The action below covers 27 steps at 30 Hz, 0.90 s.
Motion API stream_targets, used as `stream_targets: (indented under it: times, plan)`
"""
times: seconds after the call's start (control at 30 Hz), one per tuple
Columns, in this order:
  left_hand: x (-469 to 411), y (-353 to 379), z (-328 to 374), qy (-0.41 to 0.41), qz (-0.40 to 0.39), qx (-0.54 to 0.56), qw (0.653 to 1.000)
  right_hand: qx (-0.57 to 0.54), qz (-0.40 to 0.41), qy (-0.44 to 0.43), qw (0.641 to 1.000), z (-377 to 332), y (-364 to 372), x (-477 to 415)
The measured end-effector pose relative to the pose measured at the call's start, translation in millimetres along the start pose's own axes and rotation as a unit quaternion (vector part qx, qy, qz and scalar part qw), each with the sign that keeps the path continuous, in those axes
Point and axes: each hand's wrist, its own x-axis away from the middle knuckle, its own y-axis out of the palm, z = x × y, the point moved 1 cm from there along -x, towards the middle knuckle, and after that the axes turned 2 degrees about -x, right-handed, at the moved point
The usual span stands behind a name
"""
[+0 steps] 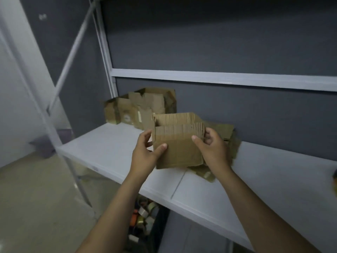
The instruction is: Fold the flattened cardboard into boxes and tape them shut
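The box (177, 145) is held in the air just above the white shelf (109, 143), opened into a square tube with its top gaping. The left hand (145, 152) grips its left edge, thumb on the front face. The right hand (211, 147) grips the right edge the same way, thumb in front and fingers curled round the corner.

The main risk is the tube collapsing back flat. The card looks soft and creased, and if both hands squeeze inward, the corners could skew instead of squaring up. The top edge looks ragged, so flaps may tear or fold off their creases. The bottom of the box is hidden, so I cannot tell whether its flaps are folded in.

More flattened cardboard (138, 106) leans at the back of the shelf, and another crumpled sheet (226, 136) lies just beneath the right hand. Setting the box down on that uneven sheet could tip it. The tape rolls (147, 212) sit well below the shelf, so reaching them means holding the box with one hand, and it may spring open.
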Motion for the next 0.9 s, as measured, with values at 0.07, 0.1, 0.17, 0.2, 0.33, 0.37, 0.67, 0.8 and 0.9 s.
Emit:
stream_targets:
  times: [0.07, 0.1, 0.17, 0.2, 0.33, 0.37, 0.67, 0.8, 0.9]
  plan:
    - [-16.7, -49.4, -19.9, -0.024, -0.014, -0.008, 1.000, -0.020, -0.020, 0.014, 1.000, -0.8, 52.2, -3.4]
    - [-24.7, -73.5, -30.8, -0.035, -0.024, -0.016, 0.999, -0.026, -0.033, 0.020, 0.999, -2.0, 77.5, -4.7]
    - [-41.0, -117.1, -51.8, -0.044, -0.040, -0.042, 0.997, -0.036, -0.054, 0.031, 0.997, -4.5, 123.2, -6.9]
    - [-49.6, -136.0, -62.1, -0.045, -0.042, -0.055, 0.997, -0.037, -0.060, 0.037, 0.997, -5.7, 143.2, -8.6]
    - [-84.2, -189.0, -97.4, -0.047, -0.054, -0.072, 0.995, -0.003, -0.082, 0.041, 0.996, -7.5, 207.8, -20.5]
    - [-93.4, -197.6, -106.1, -0.049, -0.060, -0.065, 0.995, 0.011, -0.083, 0.039, 0.996, -6.1, 220.6, -25.8]
    - [-191.2, -257.4, -199.8, -0.081, -0.102, -0.128, 0.983, 0.092, -0.142, 0.047, 0.984, 31.4, 339.5, -113.3]
    - [-251.3, -280.6, -233.6, -0.052, -0.103, -0.190, 0.975, 0.082, -0.177, 0.041, 0.980, 53.3, 402.2, -169.9]
    - [-290.5, -295.5, -250.7, -0.041, -0.075, -0.211, 0.974, 0.078, -0.208, 0.059, 0.973, 61.7, 446.9, -203.0]
